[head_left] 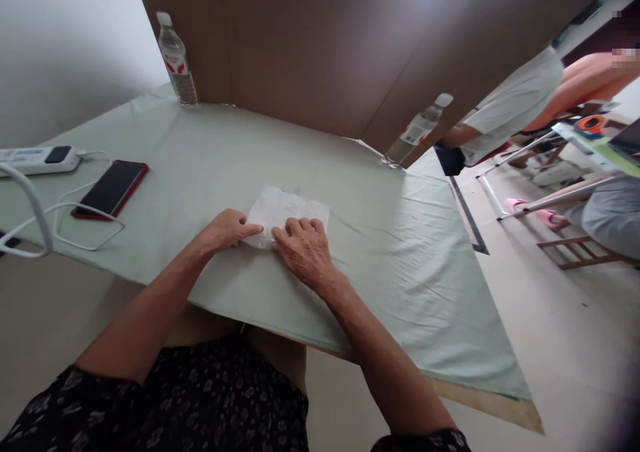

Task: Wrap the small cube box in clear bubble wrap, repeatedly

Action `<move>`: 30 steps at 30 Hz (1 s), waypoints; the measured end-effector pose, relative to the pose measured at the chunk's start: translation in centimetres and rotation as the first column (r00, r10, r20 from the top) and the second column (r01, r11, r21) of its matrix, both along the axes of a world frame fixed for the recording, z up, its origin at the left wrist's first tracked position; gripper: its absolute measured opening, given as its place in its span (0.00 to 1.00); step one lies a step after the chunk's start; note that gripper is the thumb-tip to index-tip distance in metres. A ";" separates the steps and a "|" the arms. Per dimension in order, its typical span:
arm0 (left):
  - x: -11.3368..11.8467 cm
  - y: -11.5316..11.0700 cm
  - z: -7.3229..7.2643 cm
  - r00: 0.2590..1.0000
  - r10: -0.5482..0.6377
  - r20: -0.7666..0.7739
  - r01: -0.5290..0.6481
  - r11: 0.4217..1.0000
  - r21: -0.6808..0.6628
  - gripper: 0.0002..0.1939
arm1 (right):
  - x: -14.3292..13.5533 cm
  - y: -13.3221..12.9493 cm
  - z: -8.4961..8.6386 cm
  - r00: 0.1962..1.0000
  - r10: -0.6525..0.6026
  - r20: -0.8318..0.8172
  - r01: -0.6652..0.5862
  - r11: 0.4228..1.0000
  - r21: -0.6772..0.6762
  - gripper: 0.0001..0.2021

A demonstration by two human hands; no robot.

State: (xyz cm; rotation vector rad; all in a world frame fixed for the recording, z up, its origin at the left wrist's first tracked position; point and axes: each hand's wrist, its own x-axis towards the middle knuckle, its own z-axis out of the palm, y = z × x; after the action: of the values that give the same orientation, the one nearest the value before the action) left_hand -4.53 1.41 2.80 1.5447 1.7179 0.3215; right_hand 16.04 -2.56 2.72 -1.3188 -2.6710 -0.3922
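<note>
My left grip (231,230) is at the left edge of the translucent sheet (285,204), thumb on it; my right grip (304,249) rests bent-fingered on its near side. I cannot tell whether either pinches it. The sheet lies on the worktop (370,239), right of the phone (113,187).

To your left, a dark-screened phone (111,187) in a red case lies beside white cables (45,225) and a white power strip (30,162). Ahead of you rises a brown panel (310,45), with one capped clear bottle (177,65) before its left end and another bottle (417,132) near its right. Beyond, to your right, you have a person in a white top (527,92), an orange ring-shaped item (591,126) and pink footwear (550,219).
</note>
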 end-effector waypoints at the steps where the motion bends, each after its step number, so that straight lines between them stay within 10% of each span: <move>1: 0.1 0.0 0.0 0.998 0.006 0.055 -0.006 1.000 -0.005 0.17 | 0.0 0.0 0.0 1.000 0.000 0.001 0.000 1.000 -0.001 0.09; 8: 1.4 -0.9 -0.1 0.977 0.072 0.198 -0.118 0.965 0.233 0.11 | 0.0 0.1 -0.1 1.000 0.007 -0.008 -0.007 1.000 0.007 0.09; 18: 4.1 -0.9 0.1 0.842 0.128 0.524 -0.200 0.976 0.082 0.07 | -0.1 0.3 0.3 0.996 -0.003 -0.089 0.001 1.000 -0.026 0.14; 25: 3.6 -1.3 1.4 0.890 -0.167 0.425 0.124 0.984 0.127 0.11 | 0.6 0.0 1.0 0.981 -0.041 -0.188 0.009 0.986 -0.165 0.16; 30: 3.9 -2.0 0.9 0.927 -0.375 0.008 0.336 0.839 0.427 0.13 | 2.5 -1.2 1.1 0.927 -0.030 -0.375 -0.043 0.982 -0.185 0.19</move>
State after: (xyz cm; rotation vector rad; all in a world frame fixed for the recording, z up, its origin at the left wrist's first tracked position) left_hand -0.66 -0.58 3.67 2.0889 1.3013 0.5858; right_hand 18.55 -3.75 3.84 -1.2784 -2.4302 0.1160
